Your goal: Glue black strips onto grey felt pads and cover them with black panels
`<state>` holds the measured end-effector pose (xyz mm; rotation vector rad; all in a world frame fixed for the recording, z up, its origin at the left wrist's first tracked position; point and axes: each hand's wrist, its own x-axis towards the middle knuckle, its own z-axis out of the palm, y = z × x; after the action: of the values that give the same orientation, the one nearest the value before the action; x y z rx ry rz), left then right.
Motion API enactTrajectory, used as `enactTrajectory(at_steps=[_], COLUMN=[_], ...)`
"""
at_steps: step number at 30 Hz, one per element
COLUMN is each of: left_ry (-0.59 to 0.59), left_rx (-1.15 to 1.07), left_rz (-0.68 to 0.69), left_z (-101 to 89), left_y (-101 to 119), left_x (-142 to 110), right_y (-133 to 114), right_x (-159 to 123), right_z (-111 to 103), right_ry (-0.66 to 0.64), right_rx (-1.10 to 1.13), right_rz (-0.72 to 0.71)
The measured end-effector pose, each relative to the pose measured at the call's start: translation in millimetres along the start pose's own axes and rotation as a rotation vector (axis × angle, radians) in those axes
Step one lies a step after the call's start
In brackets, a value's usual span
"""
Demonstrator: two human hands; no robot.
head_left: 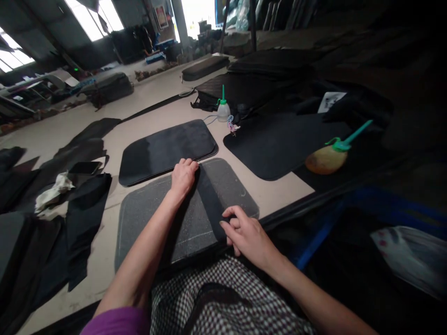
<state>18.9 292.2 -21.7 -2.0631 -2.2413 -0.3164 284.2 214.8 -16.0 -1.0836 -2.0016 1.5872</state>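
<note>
A black strip (209,197) lies across a dark grey rounded panel (146,218) with pale lines near its edges. At the strip's far end is my left hand (184,176), its fingers curled down over the end. My right hand (246,230) is closed at the near end, thumb and forefinger bent at the strip's right edge. Just beyond the panel, smooth black rounded panels (167,148) lie stacked, close to my left fingertips.
Right of the stack lies another black sheet (272,144). A bottle of amber liquid (326,160) with a green nozzle lies tilted on black material; a clear bottle (223,111) stands farther back. Black scraps (85,218), a phone (84,168) and a white cloth (54,190) are at left.
</note>
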Motion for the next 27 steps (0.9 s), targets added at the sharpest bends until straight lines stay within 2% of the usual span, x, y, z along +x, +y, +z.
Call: enactTrajectory(at_steps=[8,16,19,23,25,27], left_ry=[-0.001,0.047,0.070,0.204,0.255,0.240], left_rx=[0.018,0.014,0.048,-0.070,-0.122,-0.095], left_rz=[0.043,0.025,0.002,-0.070,-0.116,-0.183], left_z=[-4.5,-6.2,-9.5,-25.4,-41.0,-59.3], left_y=[3,9,9,-7,-22,-45], left_x=[-22,-38,-41,-51,-68,-96], right_y=[-1,4,9,18,19,17], right_x=[-2,-6,-7,0,3,3], right_z=[4,11,10,6,4,2], right_ry=[0.028,0.087,0.150,0.177,0.168,0.181], right_rx=[-0.317,-0.887,-1.047,-1.098,-1.063,-1.014], right_rz=[-0.071,-0.185,-0.261,-0.359,-0.373,-0.357])
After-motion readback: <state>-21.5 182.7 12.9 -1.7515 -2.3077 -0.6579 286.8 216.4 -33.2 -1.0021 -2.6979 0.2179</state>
